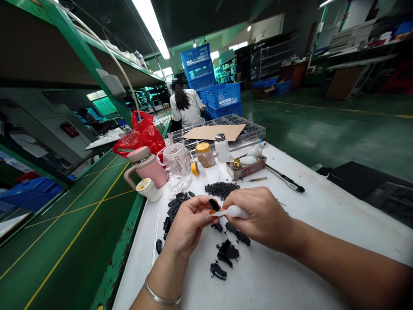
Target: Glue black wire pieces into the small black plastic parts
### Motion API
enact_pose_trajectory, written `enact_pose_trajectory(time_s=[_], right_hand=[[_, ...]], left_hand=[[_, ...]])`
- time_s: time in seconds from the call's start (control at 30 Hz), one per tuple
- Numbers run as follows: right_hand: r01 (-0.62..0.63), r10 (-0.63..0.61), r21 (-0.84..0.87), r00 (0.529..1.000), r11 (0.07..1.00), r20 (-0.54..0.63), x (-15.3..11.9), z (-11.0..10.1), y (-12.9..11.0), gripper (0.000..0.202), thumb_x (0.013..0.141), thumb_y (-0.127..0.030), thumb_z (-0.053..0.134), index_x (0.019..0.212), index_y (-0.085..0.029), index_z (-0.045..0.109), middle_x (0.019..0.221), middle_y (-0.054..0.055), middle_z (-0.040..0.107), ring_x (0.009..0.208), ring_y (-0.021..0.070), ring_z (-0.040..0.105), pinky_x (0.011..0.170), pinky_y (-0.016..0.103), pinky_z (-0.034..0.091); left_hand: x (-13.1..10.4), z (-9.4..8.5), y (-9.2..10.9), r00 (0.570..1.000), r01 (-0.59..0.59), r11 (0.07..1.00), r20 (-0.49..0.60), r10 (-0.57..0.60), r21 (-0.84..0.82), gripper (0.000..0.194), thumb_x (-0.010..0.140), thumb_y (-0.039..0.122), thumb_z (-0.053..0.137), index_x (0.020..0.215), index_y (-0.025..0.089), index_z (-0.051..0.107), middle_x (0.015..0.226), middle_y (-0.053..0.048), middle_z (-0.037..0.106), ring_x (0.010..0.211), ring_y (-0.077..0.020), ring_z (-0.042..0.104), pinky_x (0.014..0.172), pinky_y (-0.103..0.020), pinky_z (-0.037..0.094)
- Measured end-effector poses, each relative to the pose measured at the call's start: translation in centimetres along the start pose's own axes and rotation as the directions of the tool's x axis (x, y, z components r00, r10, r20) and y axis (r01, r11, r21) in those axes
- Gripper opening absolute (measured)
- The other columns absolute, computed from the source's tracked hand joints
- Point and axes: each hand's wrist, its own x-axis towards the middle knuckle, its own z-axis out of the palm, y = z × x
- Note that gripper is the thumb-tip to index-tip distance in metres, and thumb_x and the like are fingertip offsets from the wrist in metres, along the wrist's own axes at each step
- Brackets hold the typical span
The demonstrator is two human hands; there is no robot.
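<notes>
- Left hand (190, 220) is pinching black part (213, 204).
- Right hand (260, 211) is gripping white bottle (237, 211).
- Loose parts (228, 251) are lying nearside of tiny-piece heap (222, 189) (finished share unclear).

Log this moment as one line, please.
Left hand: holds black piece | Right hand: grips white bottle, nozzle toward left hand | Table: loose black parts, pile of tiny black bits

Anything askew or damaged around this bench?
Yes: the green edge left of the white tabletop has chipped paint with dark patches. The cardboard sheet also lies crooked across the compartment tray.
</notes>
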Motion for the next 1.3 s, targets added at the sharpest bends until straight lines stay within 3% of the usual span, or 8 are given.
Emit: enact_pose_trajectory(time_s=[0.27, 0.5, 0.73, 0.83, 0.9, 1.03, 1.17, 1.3], right_hand=[[0.041, -0.040, -0.012, 0.999, 0.999, 0.026, -0.1, 0.3, 0.4, 0.008, 0.079, -0.012, 0.051, 0.075, -0.015, 0.058, 0.068, 0.002, 0.060, 0.059, 0.0131, 0.052, 0.057, 0.024, 0.034], [-0.226, 0.206, 0.142, 0.968, 0.964, 0.145, 0.3, 0.3, 0.9, 0.012, 0.081, -0.015, 0.063, 0.070, -0.016, 0.058, 0.061, -0.003, 0.056, 0.055, 0.0099, 0.047, 0.052, 0.021, 0.030], [-0.373, 0.361, 0.202, 0.928, 0.906, 0.092, 0.9, -0.4, 1.1, 0.023, 0.083, -0.031, 0.068, 0.068, -0.015, 0.059, 0.056, -0.003, 0.053, 0.054, 0.0108, 0.048, 0.050, 0.020, 0.033], [-0.437, 0.416, 0.332, 0.899, 0.836, 0.137, 0.8, -0.7, 1.3, 0.030, 0.089, -0.045, 0.058, 0.083, -0.016, 0.060, 0.063, 0.000, 0.060, 0.054, 0.0129, 0.053, 0.047, 0.020, 0.040], [-0.448, 0.425, 0.387, 0.893, 0.806, 0.148, 0.7, -0.8, 1.3, 0.037, 0.093, -0.049, 0.049, 0.106, -0.016, 0.057, 0.075, 0.004, 0.064, 0.053, 0.0139, 0.056, 0.045, 0.022, 0.043], [-0.364, 0.366, 0.234, 0.930, 0.901, 0.035, 0.8, -1.1, 1.4, 0.047, 0.098, -0.042, 0.041, 0.139, -0.020, 0.037, 0.095, 0.007, 0.065, 0.055, 0.0138, 0.057, 0.056, 0.027, 0.049], [-0.298, 0.298, 0.022, 0.954, 0.954, 0.025, 1.1, -2.0, 1.5, 0.035, 0.096, -0.034, 0.045, 0.130, -0.023, 0.049, 0.100, 0.006, 0.065, 0.059, 0.0144, 0.058, 0.059, 0.028, 0.047], [-0.425, 0.435, 0.138, 0.899, 0.894, -0.045, 1.3, -2.9, 1.2, 0.025, 0.088, -0.041, 0.061, 0.104, -0.024, 0.055, 0.080, 0.000, 0.065, 0.052, 0.0128, 0.054, 0.047, 0.023, 0.041]], left_hand=[[-0.1, 0.1, 0.0, 1.000, -0.002, 0.999, -0.009, 0.002, 0.046, 0.026, 0.064, 0.016, 0.082, 0.083, 0.009, 0.066, 0.076, -0.005, 0.063, 0.066, -0.0113, 0.060, 0.062, -0.017, 0.052], [0.0, -0.1, 0.0, 1.000, 0.008, 0.999, 0.001, -0.008, 0.048, 0.027, 0.067, 0.021, 0.082, 0.087, 0.009, 0.068, 0.083, -0.008, 0.065, 0.069, -0.0114, 0.060, 0.063, -0.017, 0.050], [0.0, 0.0, 0.5, 0.996, -0.006, 0.998, -0.090, 0.012, 0.061, 0.033, 0.063, 0.024, 0.083, 0.087, 0.009, 0.066, 0.082, -0.006, 0.062, 0.069, -0.0100, 0.055, 0.057, -0.015, 0.046], [0.0, -0.1, 0.6, 0.988, -0.005, 0.995, -0.151, 0.020, 0.099, 0.036, 0.060, 0.024, 0.084, 0.087, 0.009, 0.066, 0.080, -0.005, 0.061, 0.066, -0.0084, 0.053, 0.055, -0.014, 0.043], [0.0, -0.2, 0.5, 0.987, -0.013, 0.991, -0.157, 0.033, 0.130, 0.037, 0.059, 0.023, 0.083, 0.088, 0.008, 0.066, 0.077, -0.004, 0.060, 0.063, -0.0075, 0.051, 0.054, -0.014, 0.042], [0.1, -0.5, 0.4, 0.994, -0.057, 0.984, -0.084, 0.072, 0.169, 0.040, 0.065, 0.022, 0.080, 0.099, 0.009, 0.063, 0.082, -0.006, 0.059, 0.068, -0.0101, 0.054, 0.057, -0.016, 0.045], [0.1, -0.4, 0.5, 0.990, -0.080, 0.979, -0.099, 0.100, 0.187, 0.051, 0.066, 0.020, 0.079, 0.107, 0.013, 0.050, 0.085, -0.005, 0.060, 0.071, -0.0124, 0.057, 0.064, -0.022, 0.049], [0.1, -0.3, 0.3, 0.980, -0.102, 0.936, -0.128, 0.153, 0.337, 0.058, 0.067, 0.017, 0.077, 0.114, 0.017, 0.043, 0.083, -0.003, 0.061, 0.069, -0.0111, 0.057, 0.066, -0.020, 0.047]])
